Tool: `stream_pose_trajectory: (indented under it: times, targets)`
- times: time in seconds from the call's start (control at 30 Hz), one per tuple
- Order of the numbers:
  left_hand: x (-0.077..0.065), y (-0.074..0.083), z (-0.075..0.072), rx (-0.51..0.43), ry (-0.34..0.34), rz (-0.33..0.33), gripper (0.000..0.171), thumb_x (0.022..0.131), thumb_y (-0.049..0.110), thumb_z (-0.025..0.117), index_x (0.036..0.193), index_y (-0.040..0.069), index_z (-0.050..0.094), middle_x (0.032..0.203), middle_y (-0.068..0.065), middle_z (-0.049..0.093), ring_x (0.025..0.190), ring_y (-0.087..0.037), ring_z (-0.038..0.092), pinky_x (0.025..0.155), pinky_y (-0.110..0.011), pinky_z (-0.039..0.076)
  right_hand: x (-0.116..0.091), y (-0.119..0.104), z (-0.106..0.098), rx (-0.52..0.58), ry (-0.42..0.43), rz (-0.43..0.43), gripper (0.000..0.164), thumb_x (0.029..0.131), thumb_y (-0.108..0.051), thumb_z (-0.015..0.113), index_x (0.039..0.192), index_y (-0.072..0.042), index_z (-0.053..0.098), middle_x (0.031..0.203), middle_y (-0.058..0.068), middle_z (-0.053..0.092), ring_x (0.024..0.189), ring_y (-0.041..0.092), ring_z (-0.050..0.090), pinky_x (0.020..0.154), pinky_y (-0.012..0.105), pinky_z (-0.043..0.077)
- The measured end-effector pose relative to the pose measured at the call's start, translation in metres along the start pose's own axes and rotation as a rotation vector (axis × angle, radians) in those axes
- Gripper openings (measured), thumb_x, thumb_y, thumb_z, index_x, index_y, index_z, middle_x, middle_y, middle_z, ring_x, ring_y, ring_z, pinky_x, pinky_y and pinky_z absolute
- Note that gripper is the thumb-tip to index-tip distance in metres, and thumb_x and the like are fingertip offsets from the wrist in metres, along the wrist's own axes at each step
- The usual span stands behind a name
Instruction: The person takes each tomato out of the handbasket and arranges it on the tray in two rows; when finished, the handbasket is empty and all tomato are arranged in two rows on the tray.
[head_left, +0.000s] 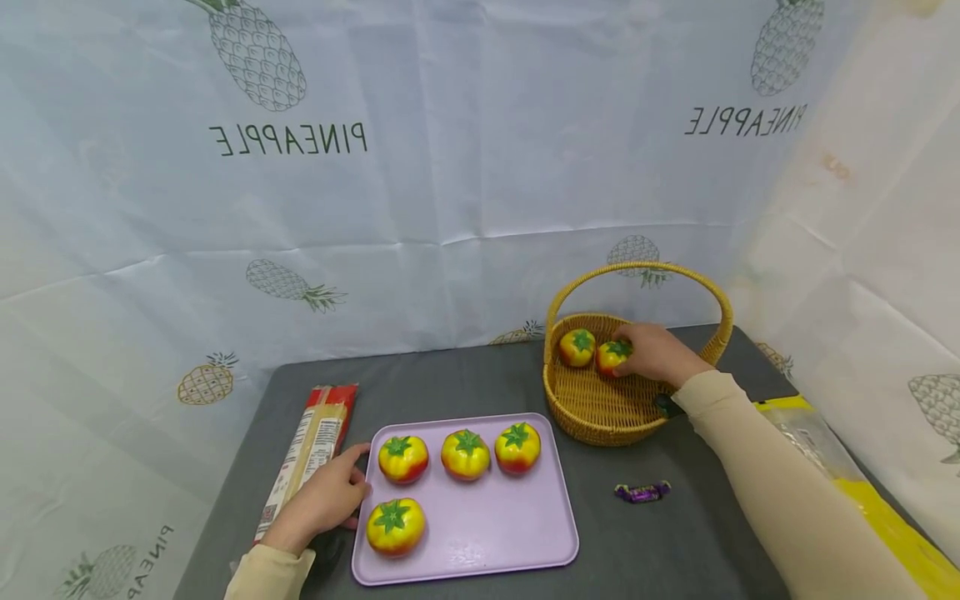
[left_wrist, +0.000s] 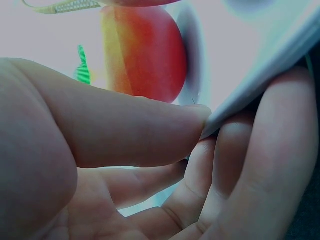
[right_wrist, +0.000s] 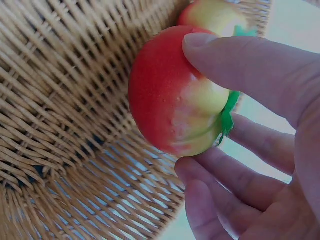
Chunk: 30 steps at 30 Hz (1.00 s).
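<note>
My right hand is inside the wicker basket, thumb and fingers around a yellow-and-red toy tomato with a green leafy top. Beside it in the basket sits a second toy tomato. At the left edge of the lilac tray, my left hand pinches the rim, thumb on top and fingers beneath. Three toy tomatoes stand in a row along the tray's far side, the middle one among them. Another toy tomato lies at its near left corner.
A pack of noodles with red ends lies left of the tray. Between tray and right forearm is a purple-wrapped candy. A yellow plastic bag lies along the right edge. The basket's tall handle arches over it. A dark object shows near the right wrist.
</note>
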<state>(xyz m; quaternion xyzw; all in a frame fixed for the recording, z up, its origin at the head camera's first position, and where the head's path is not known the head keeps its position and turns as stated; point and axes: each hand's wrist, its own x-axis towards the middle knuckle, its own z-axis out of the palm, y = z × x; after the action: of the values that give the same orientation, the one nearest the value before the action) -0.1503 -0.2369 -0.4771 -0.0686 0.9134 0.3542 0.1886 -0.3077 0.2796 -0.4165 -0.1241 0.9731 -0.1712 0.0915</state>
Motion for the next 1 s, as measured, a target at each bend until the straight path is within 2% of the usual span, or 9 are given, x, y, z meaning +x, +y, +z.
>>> stream_pose_trajectory:
  times: [0.33,0.6,0.83,1.0]
  targets:
    - [-0.001,0.002,-0.001,-0.003,0.003,0.027,0.07,0.096,0.008,0.071,0.161,0.005,0.045,0.103,-0.011,0.067,0.078,-0.021,0.064,0.061,-0.034,0.065,-0.042,-0.027,-0.013,0.046,0.102,-0.092,0.059,0.091,-0.027,0.086,0.14,-0.001,0.067,0.133,0.021,0.071,0.116,0.037,0.067,0.1,0.058,0.057]
    - [-0.001,-0.001,-0.001,-0.003,0.011,0.022,0.071,0.096,0.007,0.071,0.161,0.005,0.044,0.105,-0.013,0.067,0.08,-0.021,0.065,0.06,-0.034,0.065,-0.07,-0.065,-0.009,0.02,0.144,-0.157,0.065,0.089,-0.038,0.09,0.141,-0.008,0.068,0.134,0.017,0.069,0.118,0.035,0.067,0.104,0.059,0.057]
    - [-0.005,-0.003,-0.001,-0.008,0.011,0.023,0.07,0.096,0.007,0.07,0.161,0.005,0.044,0.104,-0.013,0.066,0.077,-0.021,0.065,0.06,-0.034,0.065,-0.093,-0.105,0.007,0.056,0.182,-0.246,0.061,0.085,-0.038,0.093,0.137,-0.014,0.072,0.125,0.008,0.069,0.106,0.024,0.066,0.096,0.05,0.061]
    - [-0.006,-0.001,-0.002,0.0,0.022,0.038,0.069,0.097,0.008,0.07,0.161,0.006,0.045,0.104,-0.013,0.066,0.075,-0.021,0.064,0.06,-0.034,0.064,-0.106,-0.132,0.027,0.103,0.187,-0.294,0.061,0.083,-0.034,0.094,0.137,-0.018,0.072,0.13,0.004,0.068,0.112,0.022,0.068,0.099,0.048,0.062]
